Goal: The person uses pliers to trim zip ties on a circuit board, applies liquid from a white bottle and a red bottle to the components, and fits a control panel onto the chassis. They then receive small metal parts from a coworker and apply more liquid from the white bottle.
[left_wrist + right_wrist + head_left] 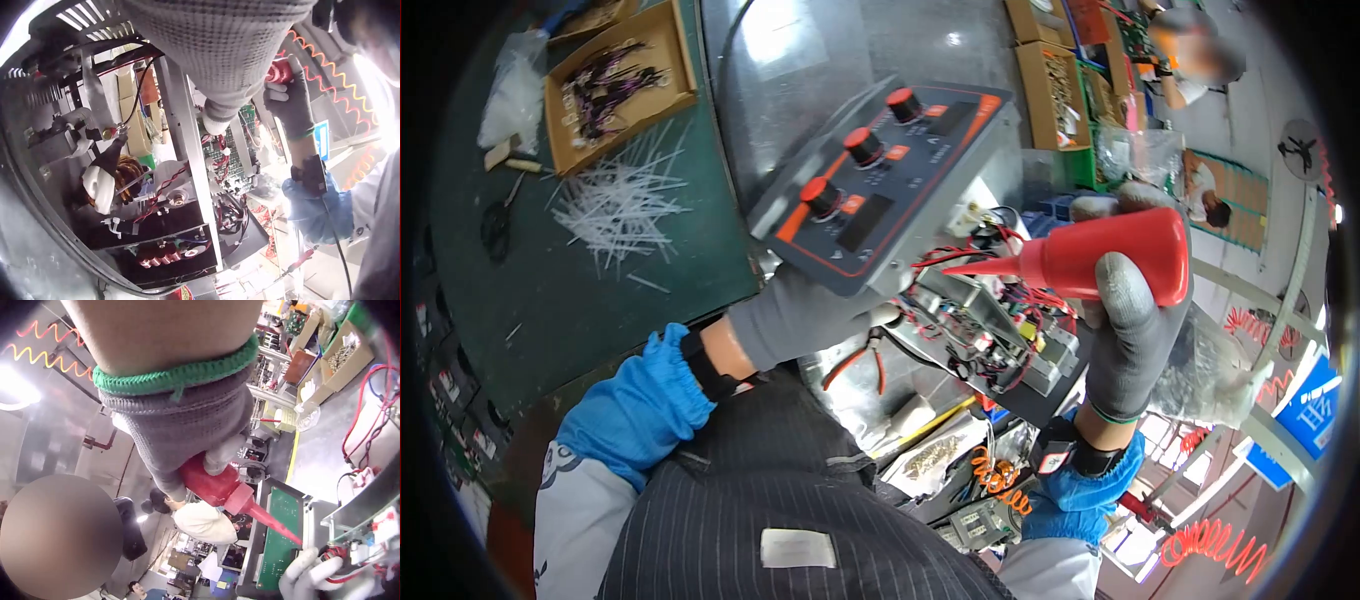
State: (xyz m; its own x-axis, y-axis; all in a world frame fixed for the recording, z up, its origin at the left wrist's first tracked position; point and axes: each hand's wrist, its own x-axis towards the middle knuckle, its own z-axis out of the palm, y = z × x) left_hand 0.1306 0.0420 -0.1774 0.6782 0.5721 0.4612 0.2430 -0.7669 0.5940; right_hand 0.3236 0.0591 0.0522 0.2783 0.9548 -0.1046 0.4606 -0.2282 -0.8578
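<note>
A grey control panel point(870, 190) with red-and-black knobs tilts up in the head view, its wired insides point(1000, 320) exposed behind it. My gloved left hand point(805, 315) grips the panel's lower edge, partly hidden by it. In the right wrist view, its fingertips point(312, 575) curl at the edge beside a green circuit board point(281, 537). My gloved right hand point(1140, 330) holds a red squeeze bottle point(1115, 255) on its side. The bottle's tapered nozzle point(990, 267) points at the wiring just behind the panel; in the right wrist view its tip overlaps the board's edge.
On the green mat point(490, 330) lie a pile of white cable ties point(620, 205) and a cardboard box point(685, 60) of dark wires. Red-handled pliers point(870, 355) lie under the device. Boxes of parts point(1045, 90) stand at the back; other people point(1205, 190) are beyond.
</note>
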